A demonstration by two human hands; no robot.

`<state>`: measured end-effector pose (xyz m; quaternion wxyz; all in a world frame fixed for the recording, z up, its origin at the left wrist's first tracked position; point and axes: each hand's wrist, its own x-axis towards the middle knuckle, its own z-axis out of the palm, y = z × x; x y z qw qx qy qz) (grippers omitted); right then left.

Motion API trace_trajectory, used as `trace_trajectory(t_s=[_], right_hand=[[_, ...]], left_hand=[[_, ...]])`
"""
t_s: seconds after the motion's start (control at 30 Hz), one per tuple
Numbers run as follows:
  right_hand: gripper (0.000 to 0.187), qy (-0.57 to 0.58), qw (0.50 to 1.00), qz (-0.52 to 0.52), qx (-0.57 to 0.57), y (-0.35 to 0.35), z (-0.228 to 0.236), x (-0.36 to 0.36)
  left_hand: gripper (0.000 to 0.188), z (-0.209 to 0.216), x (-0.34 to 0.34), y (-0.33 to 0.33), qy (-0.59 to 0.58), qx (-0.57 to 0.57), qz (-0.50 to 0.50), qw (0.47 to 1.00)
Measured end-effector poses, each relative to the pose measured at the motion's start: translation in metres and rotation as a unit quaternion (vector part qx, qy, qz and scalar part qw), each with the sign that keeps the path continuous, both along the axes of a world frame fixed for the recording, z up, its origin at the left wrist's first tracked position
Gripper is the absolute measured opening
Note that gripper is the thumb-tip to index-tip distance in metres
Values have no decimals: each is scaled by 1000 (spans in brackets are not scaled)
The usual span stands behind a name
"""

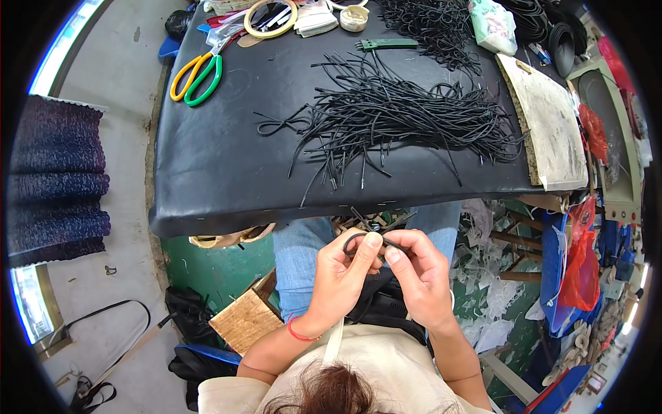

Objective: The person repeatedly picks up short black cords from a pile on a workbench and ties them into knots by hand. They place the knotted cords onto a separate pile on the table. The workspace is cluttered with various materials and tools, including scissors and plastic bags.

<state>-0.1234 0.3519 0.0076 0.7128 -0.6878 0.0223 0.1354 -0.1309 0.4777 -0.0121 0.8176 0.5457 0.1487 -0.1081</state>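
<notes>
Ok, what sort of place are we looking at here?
Probably a small workshop: a pile of cut black cords on a dark-covered table, scissors with yellow and green handles, and pale scraps littering the green floor.

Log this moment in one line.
left hand: pinching cord | right hand: pinching cord | table: cord pile, scissors

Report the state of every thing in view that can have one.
Black cord: held, bent into a curve
Left hand: pinching that cord
Right hand: pinching that cord
Cord pile: loose, spread on the table
Scissors: lying flat, blade opening unclear
Cream ring: lying flat
Curtain: hanging in folds
</notes>
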Motion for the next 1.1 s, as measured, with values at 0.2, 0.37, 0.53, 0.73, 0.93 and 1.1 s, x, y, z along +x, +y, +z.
trace_trajectory(t_s=[0.2, 0.37, 0.53, 0.73, 0.93, 1.1], right_hand=[[20, 79, 990, 6, 116, -15, 3, 1], [14, 82, 992, -34, 88, -15, 11, -9], [18, -56, 994, -71, -55, -59, 21, 15], [13, -7, 991, 10, 135, -51, 14, 22], [16, 68, 975, -8, 210, -52, -1, 17], [19, 34, 975, -79, 203, -47, -1, 19]], left_hand=[[17, 8, 9, -5, -48, -2, 37, 998], [13, 10, 25, -11, -28, -142, -34, 989], [16, 21, 30, -9, 5, -115, -161, 980], [15, 23, 26, -16, -27, -87, -203, 975], [15, 22, 22, -19, -2, -75, -205, 976], [15, 15, 17, -30, 7, -89, -110, 990]])
